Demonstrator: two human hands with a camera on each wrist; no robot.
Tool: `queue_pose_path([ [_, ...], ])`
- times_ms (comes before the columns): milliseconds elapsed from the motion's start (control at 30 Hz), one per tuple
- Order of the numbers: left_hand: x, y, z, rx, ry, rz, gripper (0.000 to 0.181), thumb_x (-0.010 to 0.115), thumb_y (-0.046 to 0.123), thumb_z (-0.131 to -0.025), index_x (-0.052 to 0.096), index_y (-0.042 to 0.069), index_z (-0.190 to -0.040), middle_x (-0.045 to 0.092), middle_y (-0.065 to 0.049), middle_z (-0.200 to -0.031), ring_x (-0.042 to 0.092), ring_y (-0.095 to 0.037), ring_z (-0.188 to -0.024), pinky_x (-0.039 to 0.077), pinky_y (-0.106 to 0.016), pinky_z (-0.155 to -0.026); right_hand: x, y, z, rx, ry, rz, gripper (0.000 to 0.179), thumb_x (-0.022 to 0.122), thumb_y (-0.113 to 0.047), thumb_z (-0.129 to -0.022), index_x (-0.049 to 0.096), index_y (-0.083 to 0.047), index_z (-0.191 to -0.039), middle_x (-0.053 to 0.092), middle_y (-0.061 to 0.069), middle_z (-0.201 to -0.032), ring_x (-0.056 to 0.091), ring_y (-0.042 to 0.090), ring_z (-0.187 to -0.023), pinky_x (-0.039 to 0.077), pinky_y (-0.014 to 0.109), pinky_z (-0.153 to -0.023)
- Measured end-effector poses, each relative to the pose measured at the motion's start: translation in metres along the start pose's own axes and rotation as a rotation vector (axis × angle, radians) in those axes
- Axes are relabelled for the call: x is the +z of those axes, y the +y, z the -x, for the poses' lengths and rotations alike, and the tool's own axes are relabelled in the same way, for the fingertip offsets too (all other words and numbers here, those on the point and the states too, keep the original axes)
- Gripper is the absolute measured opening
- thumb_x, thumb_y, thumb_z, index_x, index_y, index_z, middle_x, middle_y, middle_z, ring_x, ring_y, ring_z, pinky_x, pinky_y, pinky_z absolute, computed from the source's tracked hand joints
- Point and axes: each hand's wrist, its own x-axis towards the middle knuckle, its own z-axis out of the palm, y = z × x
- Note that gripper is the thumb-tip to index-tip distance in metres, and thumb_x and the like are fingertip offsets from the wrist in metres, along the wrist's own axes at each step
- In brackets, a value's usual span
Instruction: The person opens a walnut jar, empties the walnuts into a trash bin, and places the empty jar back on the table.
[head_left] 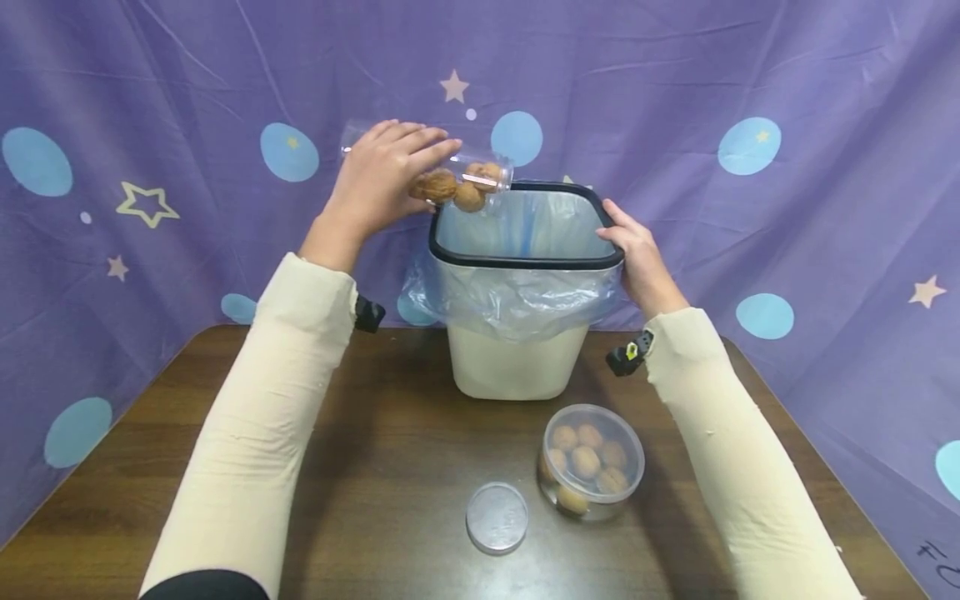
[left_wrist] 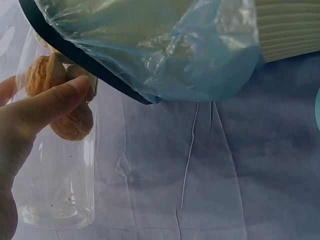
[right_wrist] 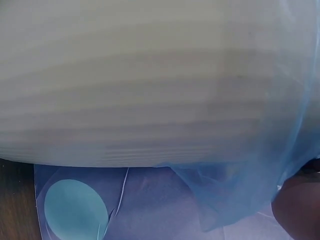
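Observation:
My left hand (head_left: 393, 171) grips a clear plastic jar (left_wrist: 65, 185), tipped on its side with its mouth over the left rim of a white trash can (head_left: 517, 362). Several walnuts (head_left: 438, 186) lie inside the jar toward its mouth. In the left wrist view the thumb presses along the jar near the walnuts (left_wrist: 72, 122). A black ring (head_left: 525, 262) tops the can, over a pale blue trash bag (head_left: 510, 300) that hangs down outside. My right hand (head_left: 633, 246) holds the can's right rim, thumb and fingers around the edge; in the right wrist view it is mostly cut off.
A round clear container (head_left: 637, 467) of walnuts with a translucent lid stands on the wooden table (head_left: 390, 467), in front of the can. Beside it lies a round silver lid (head_left: 497, 517). A purple patterned curtain (head_left: 637, 75) hangs close behind the can.

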Motion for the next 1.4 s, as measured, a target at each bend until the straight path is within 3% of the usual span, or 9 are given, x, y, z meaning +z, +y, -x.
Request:
queue_pose_path([
  [233, 0.003, 0.0047, -0.0003, 0.108, 0.033, 0.026, 0.076, 0.085, 0.014, -0.065, 0.053, 0.012, -0.134, 0.055, -0.011, -0.133, 0.047, -0.032, -0.124, 0.03, -0.043, -0.11, -0.0002, 0.0001, 0.0003, -0.004, 0.008, 0.003, 0.06, 0.039, 0.006, -0.087, 0.023, 0.005, -0.145, 0.019, 0.011, -0.155, 0.02, 0.013, -0.141, 0.024, 0.016, -0.11],
  [533, 0.0007, 0.005, 0.0015, 0.074, 0.027, -0.009, 0.076, 0.085, 0.017, -0.067, 0.052, 0.013, -0.135, 0.055, -0.011, -0.134, 0.047, -0.032, -0.125, 0.029, -0.044, -0.11, 0.0017, -0.0017, 0.0019, 0.0, 0.007, -0.004, 0.06, 0.039, 0.005, -0.088, 0.023, 0.005, -0.145, 0.02, 0.01, -0.155, 0.021, 0.012, -0.14, 0.025, 0.017, -0.11],
  [667, -0.0024, 0.0031, 0.0004, 0.022, 0.004, -0.033, 0.076, 0.084, 0.018, -0.069, 0.05, 0.014, -0.136, 0.052, -0.011, -0.136, 0.044, -0.032, -0.127, 0.025, -0.043, -0.113, 0.002, -0.0025, 0.0008, -0.007, 0.01, -0.008, 0.06, 0.038, 0.005, -0.088, 0.023, 0.005, -0.145, 0.02, 0.01, -0.155, 0.021, 0.012, -0.14, 0.026, 0.017, -0.109],
  [800, -0.0037, 0.003, 0.0002, 0.011, -0.017, -0.018, 0.076, 0.083, 0.019, -0.069, 0.049, 0.014, -0.137, 0.051, -0.011, -0.138, 0.043, -0.033, -0.127, 0.025, -0.044, -0.113, 0.0022, -0.0022, 0.0, -0.001, 0.007, -0.014, 0.06, 0.038, 0.006, -0.088, 0.023, 0.005, -0.145, 0.019, 0.01, -0.156, 0.02, 0.013, -0.141, 0.026, 0.016, -0.109],
  [1200, 0.0014, 0.0043, 0.001, 0.032, -0.001, -0.023, 0.076, 0.084, 0.018, -0.068, 0.05, 0.014, -0.137, 0.052, -0.011, -0.136, 0.045, -0.033, -0.126, 0.026, -0.044, -0.112, 0.001, 0.0006, -0.0008, 0.005, 0.015, -0.012, 0.06, 0.038, 0.006, -0.087, 0.022, 0.005, -0.145, 0.018, 0.011, -0.156, 0.02, 0.011, -0.14, 0.026, 0.017, -0.109],
  [1400, 0.004, 0.0081, 0.0012, 0.13, 0.039, 0.013, 0.074, 0.085, 0.019, -0.067, 0.054, 0.014, -0.134, 0.055, -0.01, -0.133, 0.048, -0.031, -0.124, 0.029, -0.044, -0.11, -0.0007, 0.0012, 0.0001, 0.003, 0.02, -0.006, 0.06, 0.038, 0.006, -0.087, 0.022, 0.006, -0.145, 0.018, 0.012, -0.155, 0.019, 0.012, -0.141, 0.025, 0.015, -0.109],
])
